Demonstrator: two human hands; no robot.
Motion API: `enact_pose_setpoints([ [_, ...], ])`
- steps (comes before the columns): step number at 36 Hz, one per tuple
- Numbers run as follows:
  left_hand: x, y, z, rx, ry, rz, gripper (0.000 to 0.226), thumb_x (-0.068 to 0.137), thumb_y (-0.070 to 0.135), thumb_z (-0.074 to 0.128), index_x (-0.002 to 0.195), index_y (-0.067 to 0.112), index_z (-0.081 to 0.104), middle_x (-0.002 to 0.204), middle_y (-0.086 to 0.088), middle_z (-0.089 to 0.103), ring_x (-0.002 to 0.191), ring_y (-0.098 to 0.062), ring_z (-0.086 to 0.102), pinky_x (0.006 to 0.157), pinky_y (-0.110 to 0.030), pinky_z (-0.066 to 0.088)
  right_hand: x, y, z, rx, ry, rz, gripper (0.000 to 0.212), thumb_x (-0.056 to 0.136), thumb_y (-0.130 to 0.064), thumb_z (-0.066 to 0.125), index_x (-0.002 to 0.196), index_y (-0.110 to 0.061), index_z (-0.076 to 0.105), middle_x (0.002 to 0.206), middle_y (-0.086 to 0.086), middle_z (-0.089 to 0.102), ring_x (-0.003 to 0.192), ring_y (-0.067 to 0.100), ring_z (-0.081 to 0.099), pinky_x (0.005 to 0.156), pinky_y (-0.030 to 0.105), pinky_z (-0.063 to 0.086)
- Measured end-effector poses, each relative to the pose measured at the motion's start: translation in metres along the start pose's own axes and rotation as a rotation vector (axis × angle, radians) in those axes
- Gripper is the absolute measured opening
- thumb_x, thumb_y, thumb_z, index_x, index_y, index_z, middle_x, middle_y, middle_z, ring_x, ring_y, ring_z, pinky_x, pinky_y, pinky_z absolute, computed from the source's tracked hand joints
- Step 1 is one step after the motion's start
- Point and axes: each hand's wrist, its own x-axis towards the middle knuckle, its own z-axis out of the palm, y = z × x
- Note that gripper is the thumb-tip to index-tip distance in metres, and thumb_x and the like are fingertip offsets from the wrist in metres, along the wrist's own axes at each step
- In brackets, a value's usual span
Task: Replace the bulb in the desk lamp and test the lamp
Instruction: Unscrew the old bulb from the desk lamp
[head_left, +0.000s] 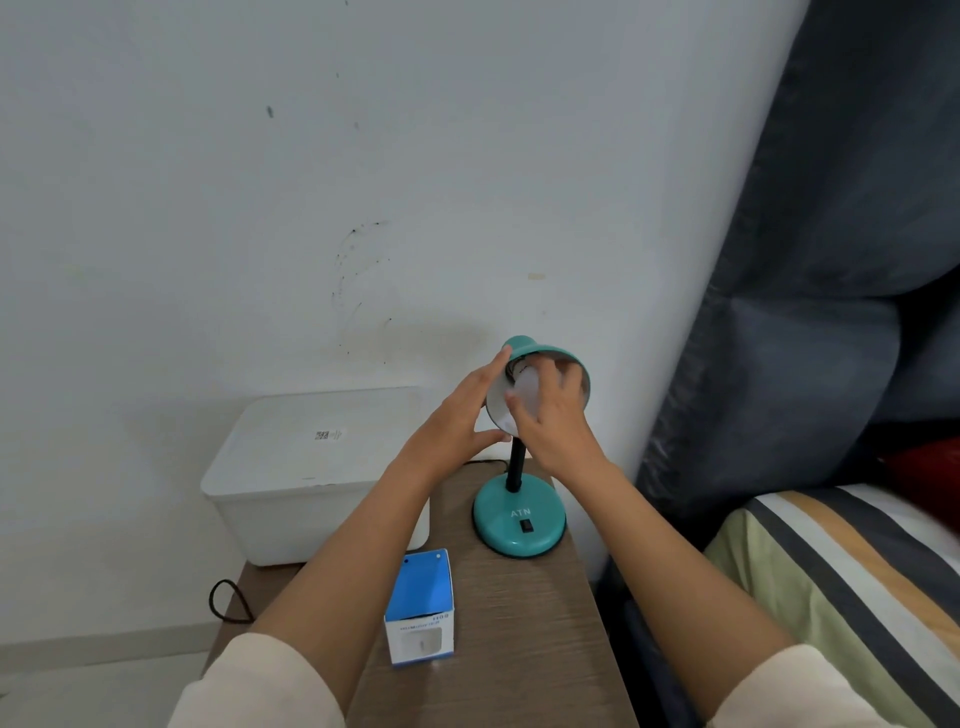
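Note:
A teal desk lamp stands on a wooden bedside table (519, 623), its round base (519, 519) bearing a black switch. Its shade (566, 364) is tilted up toward me. My left hand (457, 415) cups the shade's left rim, thumb under it. My right hand (550, 421) reaches into the shade, fingers wrapped around a white bulb (527, 387) that sits at the socket. A blue and white bulb box (421, 608) stands upright near the table's front.
A white lidded plastic bin (311, 467) sits at the table's left, against the wall. A black cord (228, 603) loops off the left edge. A dark padded headboard (805, 312) and a striped bed (857, 571) lie to the right.

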Motion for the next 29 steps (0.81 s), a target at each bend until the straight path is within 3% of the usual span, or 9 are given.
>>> enact_pose_setpoints([
  [6, -0.0010, 0.0003, -0.0006, -0.004, -0.009, -0.010, 0.094, 0.081, 0.015, 0.072, 0.141, 0.047, 0.008, 0.134, 0.017, 0.035, 0.124, -0.006, 0.043, 0.104, -0.023, 0.038, -0.0017, 0.0043, -0.0012, -0.086, -0.005, -0.067, 0.050, 0.082, -0.007, 0.058, 0.129, -0.020, 0.043, 0.133, 0.012, 0.029, 0.126, 0.029, 0.027, 0.103, 0.031, 0.032],
  [8, -0.0011, 0.0008, 0.0000, -0.009, -0.006, -0.012, 0.093, 0.081, 0.017, 0.072, 0.140, 0.049, 0.007, 0.134, 0.017, 0.035, 0.124, -0.006, 0.043, 0.104, -0.023, 0.038, -0.0022, 0.0033, -0.0008, -0.030, 0.021, -0.024, 0.051, 0.085, -0.014, 0.058, 0.132, -0.018, 0.038, 0.133, 0.012, 0.029, 0.127, 0.026, 0.028, 0.104, 0.029, 0.029],
  [12, -0.0007, 0.0019, 0.0002, 0.000, -0.006, -0.009, 0.095, 0.081, 0.016, 0.072, 0.139, 0.052, 0.007, 0.133, 0.018, 0.034, 0.122, -0.004, 0.043, 0.104, -0.023, 0.039, -0.0012, 0.0025, 0.0015, 0.022, -0.016, 0.077, 0.052, 0.093, -0.030, 0.049, 0.138, -0.014, 0.028, 0.133, 0.017, 0.029, 0.129, 0.030, 0.028, 0.107, 0.039, 0.029],
  [15, -0.0008, 0.0011, -0.0005, -0.006, -0.006, -0.010, 0.095, 0.080, 0.014, 0.072, 0.138, 0.053, 0.007, 0.134, 0.019, 0.034, 0.123, -0.001, 0.041, 0.105, -0.023, 0.037, 0.0000, 0.0033, 0.0003, -0.028, -0.079, 0.048, 0.057, 0.088, -0.022, 0.058, 0.136, -0.011, 0.030, 0.131, 0.017, 0.032, 0.128, 0.031, 0.031, 0.104, 0.036, 0.031],
  [19, -0.0014, -0.0011, -0.0016, -0.016, -0.004, -0.020, 0.095, 0.080, 0.015, 0.072, 0.140, 0.051, 0.008, 0.134, 0.019, 0.034, 0.124, -0.002, 0.041, 0.105, -0.022, 0.036, -0.0001, 0.0057, -0.0035, -0.070, -0.041, 0.055, 0.071, 0.075, -0.018, 0.073, 0.133, -0.003, 0.033, 0.133, 0.015, 0.034, 0.126, 0.028, 0.037, 0.100, 0.029, 0.035],
  [25, -0.0007, 0.0012, 0.0004, -0.014, -0.013, -0.009, 0.092, 0.082, 0.013, 0.071, 0.143, 0.044, 0.009, 0.136, 0.020, 0.031, 0.124, 0.002, 0.037, 0.106, -0.020, 0.034, -0.0009, 0.0024, -0.0055, -0.099, -0.050, 0.120, 0.060, 0.078, -0.029, 0.069, 0.127, -0.005, 0.043, 0.125, 0.015, 0.047, 0.112, 0.028, 0.049, 0.088, 0.032, 0.041],
  [29, -0.0024, 0.0001, -0.0004, -0.012, -0.015, -0.015, 0.094, 0.081, 0.013, 0.071, 0.142, 0.048, 0.008, 0.135, 0.020, 0.032, 0.126, -0.003, 0.040, 0.106, -0.022, 0.036, -0.0022, 0.0012, -0.0072, -0.092, -0.039, 0.120, 0.059, 0.078, -0.028, 0.069, 0.127, -0.005, 0.044, 0.124, 0.016, 0.049, 0.111, 0.029, 0.050, 0.087, 0.032, 0.042],
])
